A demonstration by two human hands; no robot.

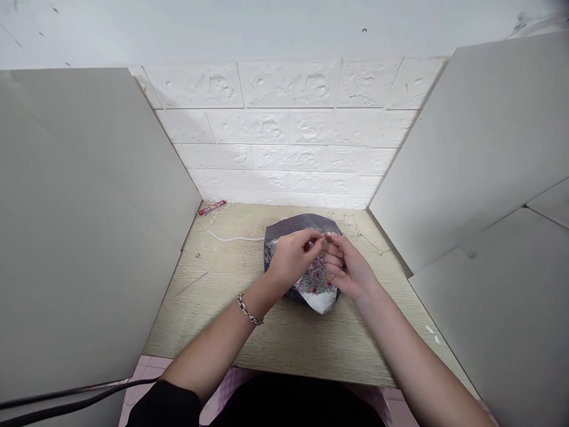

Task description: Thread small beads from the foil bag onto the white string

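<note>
Over a dark container [296, 223] lined with clear plastic, my two hands meet with their fingertips almost touching. My left hand [293, 255] pinches with thumb and forefinger, and a bracelet circles that wrist. My right hand [349, 264] is pinched too, its other fingers curled inward. Whatever sits between the fingertips is too small to name. Below the hands, many small clear beads [316, 277] with some red ones lie in the container, and a white patch [320, 301] shows at its front. A thin white strand [235, 239] runs left from the container along the table.
On the table [267, 344] lie a red wrapped stick [212, 207] at the back left, a thin needle-like strip [191, 284], and a tiny shiny piece [198, 255]. Fine threads [362, 234] trail at the back right. Grey panels [89, 207] and a white brick-pattern wall [288, 127] enclose it.
</note>
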